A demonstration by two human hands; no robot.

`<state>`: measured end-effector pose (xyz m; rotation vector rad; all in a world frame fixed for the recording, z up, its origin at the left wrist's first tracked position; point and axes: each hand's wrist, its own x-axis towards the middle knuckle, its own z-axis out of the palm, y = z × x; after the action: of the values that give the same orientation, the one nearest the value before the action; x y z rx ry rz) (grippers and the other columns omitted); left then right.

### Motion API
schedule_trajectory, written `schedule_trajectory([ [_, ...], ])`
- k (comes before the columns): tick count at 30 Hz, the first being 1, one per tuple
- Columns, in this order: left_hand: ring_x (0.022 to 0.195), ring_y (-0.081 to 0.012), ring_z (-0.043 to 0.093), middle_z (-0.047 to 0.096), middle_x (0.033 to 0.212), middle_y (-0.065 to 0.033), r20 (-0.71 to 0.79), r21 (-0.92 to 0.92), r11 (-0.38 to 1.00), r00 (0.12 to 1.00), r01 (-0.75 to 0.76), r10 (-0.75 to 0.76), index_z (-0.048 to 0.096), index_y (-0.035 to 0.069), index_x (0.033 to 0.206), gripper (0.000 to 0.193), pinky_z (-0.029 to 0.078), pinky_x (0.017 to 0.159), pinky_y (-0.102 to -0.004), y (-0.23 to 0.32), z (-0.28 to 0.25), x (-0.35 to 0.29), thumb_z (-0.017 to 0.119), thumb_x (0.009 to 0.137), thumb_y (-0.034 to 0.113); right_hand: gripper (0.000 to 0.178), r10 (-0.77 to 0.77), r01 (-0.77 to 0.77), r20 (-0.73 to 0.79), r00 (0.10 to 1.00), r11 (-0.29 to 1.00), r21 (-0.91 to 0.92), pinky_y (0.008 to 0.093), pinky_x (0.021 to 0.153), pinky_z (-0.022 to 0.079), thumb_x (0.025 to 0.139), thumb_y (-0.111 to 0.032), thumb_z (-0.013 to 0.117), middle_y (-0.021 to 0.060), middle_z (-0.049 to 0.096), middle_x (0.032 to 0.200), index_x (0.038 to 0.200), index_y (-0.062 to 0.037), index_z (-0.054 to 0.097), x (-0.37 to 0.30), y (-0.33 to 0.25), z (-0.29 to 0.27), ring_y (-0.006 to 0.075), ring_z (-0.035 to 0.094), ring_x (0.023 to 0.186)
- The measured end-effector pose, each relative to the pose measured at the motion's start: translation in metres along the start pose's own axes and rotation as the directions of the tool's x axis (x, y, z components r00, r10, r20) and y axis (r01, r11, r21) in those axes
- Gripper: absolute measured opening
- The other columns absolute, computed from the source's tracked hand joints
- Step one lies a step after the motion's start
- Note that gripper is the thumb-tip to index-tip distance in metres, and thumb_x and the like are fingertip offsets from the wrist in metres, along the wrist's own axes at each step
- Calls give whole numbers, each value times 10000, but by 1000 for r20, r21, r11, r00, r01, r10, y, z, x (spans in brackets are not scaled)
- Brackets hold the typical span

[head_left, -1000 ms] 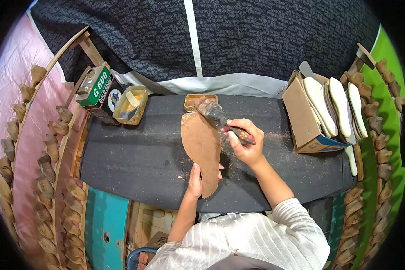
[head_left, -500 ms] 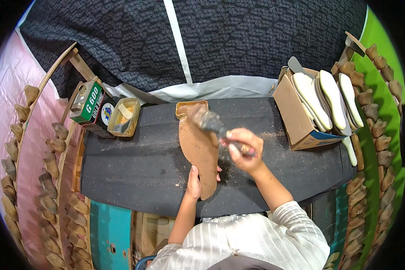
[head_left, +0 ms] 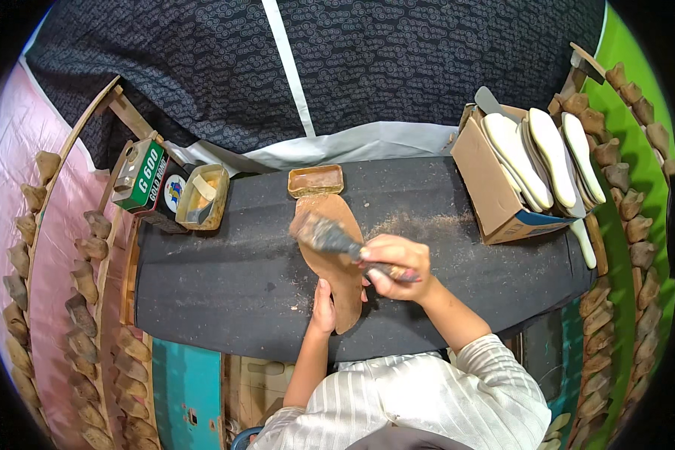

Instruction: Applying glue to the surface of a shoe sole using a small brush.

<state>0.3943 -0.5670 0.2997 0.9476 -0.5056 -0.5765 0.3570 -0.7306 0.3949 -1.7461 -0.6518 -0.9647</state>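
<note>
A brown, sole-shaped insole (head_left: 336,259) stretches away from me over the dark table. My left hand (head_left: 324,307) grips its narrow end, thumb on the left edge and fingertips showing at the right. In my right hand (head_left: 397,268) is a dark-handled paintbrush (head_left: 328,235), fingers wrapped round the handle. Its brown bristles are over the wide part of the insole, reaching the left edge; they are blurred, so I cannot tell whether they touch. Just beyond the insole's wide end sits a small rectangular tub (head_left: 316,181) with brown stuff inside.
At the back left stand a green and dark metal can (head_left: 144,180) and a yellowish tub (head_left: 205,196) holding a pale flat tool. A cardboard box (head_left: 495,196) of white insoles stands at the back right. Racks of shoe lasts (head_left: 82,311) flank the table (head_left: 225,285), which carries scattered crumbs.
My right hand has drawn the brush nearer and to the left, from the tub end of the insole onto its wide part. My left hand keeps its hold.
</note>
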Motion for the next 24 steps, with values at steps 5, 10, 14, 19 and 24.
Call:
schedule_trajectory([
  [5, 737, -224, 581, 588, 937, -170, 16, -45, 999, 1000, 22, -22, 413, -33, 1166, 635, 481, 672, -335, -2, -6, -1, 205, 941, 523, 239, 157, -183, -171, 973, 971, -153, 290, 675, 519, 728, -20, 636, 132, 649, 854, 965, 1, 614, -2, 9, -3, 215, 655, 759],
  [10, 751, -226, 575, 581, 943, -156, 32, -10, 1000, 999, 12, -11, 432, -26, 1164, 694, 472, 678, -341, -3, -10, 0, 192, 917, 577, 198, 159, -153, -304, 939, 987, 42, 298, 658, 527, 750, -2, 606, 126, 643, 847, 948, 2, 598, -2, 7, -1, 202, 659, 731],
  [14, 759, -226, 583, 583, 966, -172, -58, 71, 995, 996, -68, 72, 402, -27, 1174, 634, 477, 667, -336, 9, 5, 0, 225, 935, 533, 279, 24, -24, 29, 999, 999, 32, 322, 692, 525, 687, -16, 661, 132, 642, 862, 963, -11, 623, 0, -2, 0, 238, 649, 753],
  [19, 727, -215, 576, 588, 916, -158, -32, 4, 998, 998, -57, 57, 484, -51, 1094, 700, 469, 655, -321, 6, -5, -1, 193, 925, 563, 203, 218, -243, -239, 946, 967, -81, 301, 671, 513, 725, -18, 640, 122, 643, 838, 927, -7, 624, 0, 11, -4, 213, 650, 736],
  [24, 726, -215, 573, 582, 907, -161, -19, -1, 999, 999, -36, 36, 476, -51, 1103, 688, 468, 667, -321, 6, -8, -3, 191, 931, 552, 223, 65, -67, -189, 980, 998, -4, 325, 655, 520, 724, 6, 614, 129, 638, 837, 947, 3, 609, 2, 4, -7, 229, 648, 721],
])
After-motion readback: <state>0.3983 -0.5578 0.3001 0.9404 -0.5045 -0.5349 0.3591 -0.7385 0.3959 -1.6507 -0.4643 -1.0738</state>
